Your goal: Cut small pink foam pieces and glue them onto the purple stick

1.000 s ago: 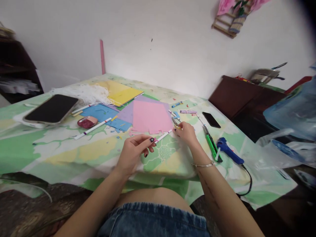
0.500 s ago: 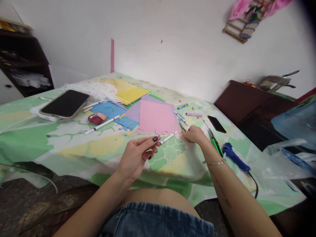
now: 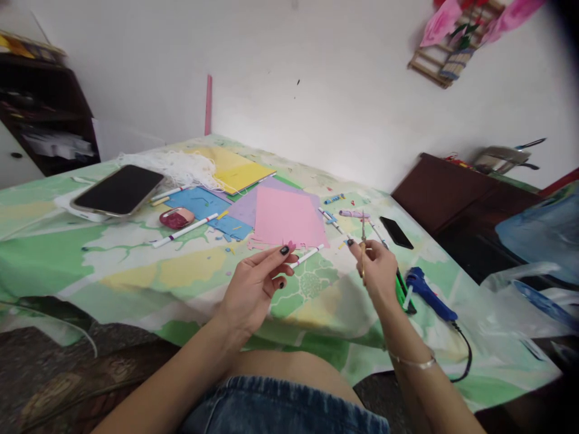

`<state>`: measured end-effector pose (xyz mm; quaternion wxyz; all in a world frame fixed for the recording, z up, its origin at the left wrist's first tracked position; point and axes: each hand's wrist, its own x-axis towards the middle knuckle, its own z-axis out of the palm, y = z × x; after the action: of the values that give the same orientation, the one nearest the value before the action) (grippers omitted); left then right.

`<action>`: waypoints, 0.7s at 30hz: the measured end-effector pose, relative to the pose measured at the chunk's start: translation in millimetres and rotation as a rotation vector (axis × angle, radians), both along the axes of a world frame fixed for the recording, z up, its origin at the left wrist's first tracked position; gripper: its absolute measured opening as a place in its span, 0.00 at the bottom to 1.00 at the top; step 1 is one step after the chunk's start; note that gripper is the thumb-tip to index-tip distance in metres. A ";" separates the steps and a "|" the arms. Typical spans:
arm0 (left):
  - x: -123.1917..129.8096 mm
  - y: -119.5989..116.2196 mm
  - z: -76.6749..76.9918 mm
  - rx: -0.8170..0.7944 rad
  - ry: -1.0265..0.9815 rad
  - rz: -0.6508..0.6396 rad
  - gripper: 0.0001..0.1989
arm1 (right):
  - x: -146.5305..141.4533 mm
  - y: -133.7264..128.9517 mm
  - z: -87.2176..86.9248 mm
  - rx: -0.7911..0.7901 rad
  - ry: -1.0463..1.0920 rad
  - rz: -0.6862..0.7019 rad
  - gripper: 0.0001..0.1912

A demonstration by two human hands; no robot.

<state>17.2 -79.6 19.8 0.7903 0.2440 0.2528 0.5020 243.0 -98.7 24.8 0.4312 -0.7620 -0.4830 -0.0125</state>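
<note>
My left hand (image 3: 259, 276) pinches a small pink paper piece (image 3: 291, 245) between thumb and forefinger, over the near part of the table. Just beyond it lies a white marker (image 3: 308, 256) with a purple band. My right hand (image 3: 377, 268) holds a pair of gold-handled scissors (image 3: 363, 235), blades pointing up and away from me. The fingers hide part of the handles. A pink sheet (image 3: 289, 214) rests on a purple sheet (image 3: 244, 208) past both hands, with thin pink offcuts along its near edge.
On the right lie a blue glue gun (image 3: 432, 295), a green-handled tool (image 3: 404, 292) and a black phone (image 3: 396, 232). To the left are a larger phone (image 3: 118, 190), white string (image 3: 176, 169), a dark red case (image 3: 176, 218) and blue sheets (image 3: 194, 205). A yellow sheet (image 3: 246, 172) lies farther back.
My right hand has picked the scissors up off the table and turned them blades-up, moving slightly nearer to me. My left hand keeps its pinch on the pink piece and has barely moved.
</note>
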 end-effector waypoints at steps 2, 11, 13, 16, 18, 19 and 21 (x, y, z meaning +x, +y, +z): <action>6.3 0.4 3.9 0.003 -0.002 0.017 0.10 | -34.0 -15.6 -2.8 0.098 0.113 0.113 0.20; 19.0 -4.6 12.6 0.043 -0.038 0.046 0.08 | -117.0 -32.6 -18.2 0.273 0.086 0.365 0.16; 19.5 -4.7 12.0 0.051 -0.038 0.028 0.08 | -117.8 -30.8 -22.9 0.275 0.080 0.361 0.15; 21.7 -3.2 11.5 0.042 -0.047 0.014 0.09 | -118.3 -28.3 -28.6 0.291 0.052 0.355 0.14; 23.6 -2.2 11.4 0.040 -0.052 0.013 0.09 | -119.0 -26.8 -31.4 0.298 0.036 0.342 0.14; 24.3 -1.8 11.3 0.040 -0.055 0.007 0.09 | -119.4 -26.1 -32.6 0.302 0.032 0.336 0.14; 25.1 -1.5 11.3 0.038 -0.064 -0.011 0.09 | -120.0 -24.8 -34.7 0.313 0.031 0.334 0.15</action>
<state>42.3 -81.1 31.1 0.7961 0.2441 0.2167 0.5096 123.0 -123.5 -9.9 0.5476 -0.5955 -0.5879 -0.0038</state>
